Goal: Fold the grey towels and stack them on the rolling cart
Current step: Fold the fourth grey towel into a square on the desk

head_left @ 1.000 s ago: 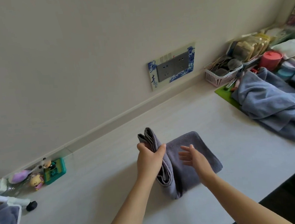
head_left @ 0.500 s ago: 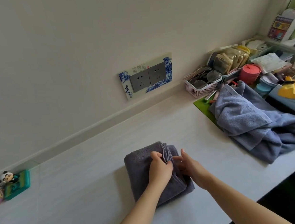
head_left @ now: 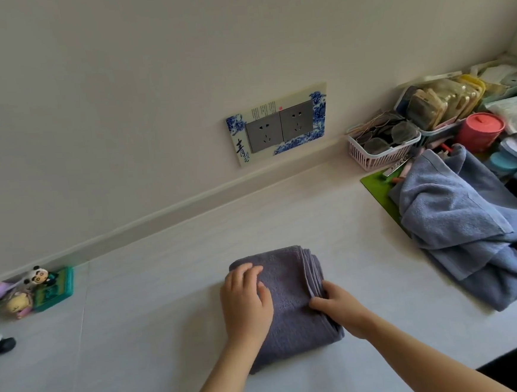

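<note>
Your left hand [head_left: 246,302] lies flat, fingers spread, on the folded dark grey terry towel [head_left: 290,304] resting on the pale countertop [head_left: 154,297], pinning it while your right hand [head_left: 337,308] pinches its layered right edge, likely to square the fold.

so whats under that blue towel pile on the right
A green mat sticks out from under the blue towel, along its left edge. How far the mat runs, and anything else beneath, is covered by the cloth.

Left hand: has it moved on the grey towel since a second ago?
Yes. The left hand, which held a raised fold upright, now rests flat on the grey towel, nearer its left edge.
</note>
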